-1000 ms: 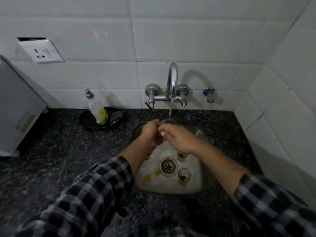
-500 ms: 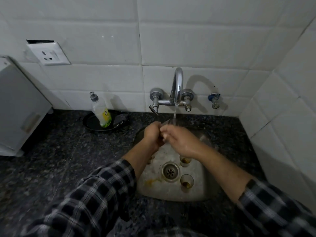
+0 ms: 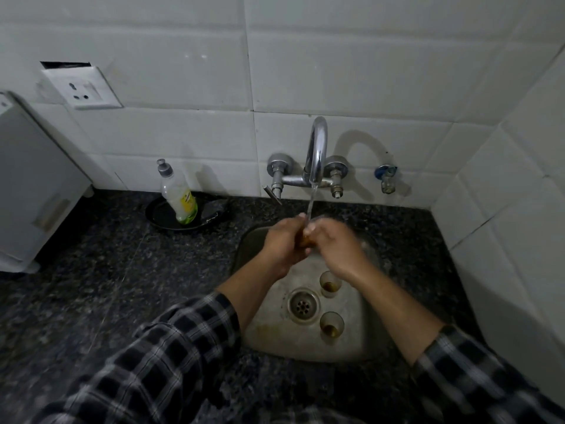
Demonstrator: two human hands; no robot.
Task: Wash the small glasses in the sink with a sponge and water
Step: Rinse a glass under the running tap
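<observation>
The left hand (image 3: pixel 282 244) and right hand (image 3: pixel 334 244) grip one small brown-stained clear glass (image 3: pixel 304 240) under thin tap water (image 3: pixel 312 199); best tilt and rotate it.

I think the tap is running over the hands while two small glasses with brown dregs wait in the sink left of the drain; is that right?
Not quite: the head view shows the farther glass and nearer glass right of the drain, not left. The tap does run over the left hand and right hand, which hold a third glass.
</observation>
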